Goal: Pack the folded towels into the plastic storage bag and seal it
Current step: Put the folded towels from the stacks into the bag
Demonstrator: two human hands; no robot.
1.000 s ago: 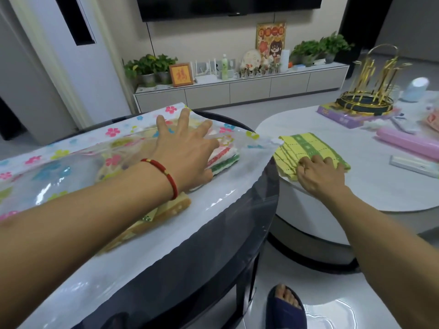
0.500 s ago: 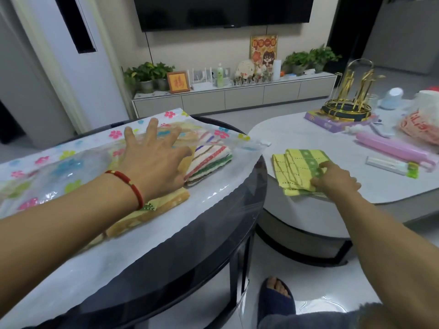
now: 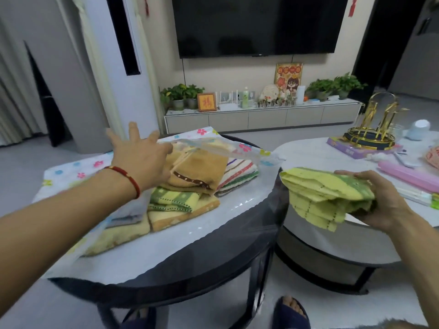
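The yellow-green towel (image 3: 325,198) is folded and clamped in my right hand (image 3: 377,200), thumb on top and fingers curled under its right end, so most of it sticks out leftward past my fingertips and droops a little at the near corner. It hangs in the air over the gap between the two tables, not yet in the bag.

The plastic storage bag (image 3: 213,210) lies flat on the dark round table (image 3: 213,269), beyond and to the left of that towel. My left hand (image 3: 140,160) is holding its clear upper flap (image 3: 213,147) up, thumb and fingers pinching the film near the mouth while the other fingers spread loose above it. Just under and to the right of those fingers sits the stack already inside: a tan towel (image 3: 197,172) on top, a striped towel (image 3: 240,174) past it, a green-banded towel (image 3: 173,199) and paler ones nearer my wrist.

So I judge I am mid-loading, with sealing still to come. The next move calls for sliding the held towel in under the raised flap, flat, on or beside the tan one, keeping the mouth lifted so the drooping corner doesn't catch the edge.

The white oval table (image 3: 308,157) to the right of my right hand carries a pink case (image 3: 408,174) and a gold rack (image 3: 373,124).
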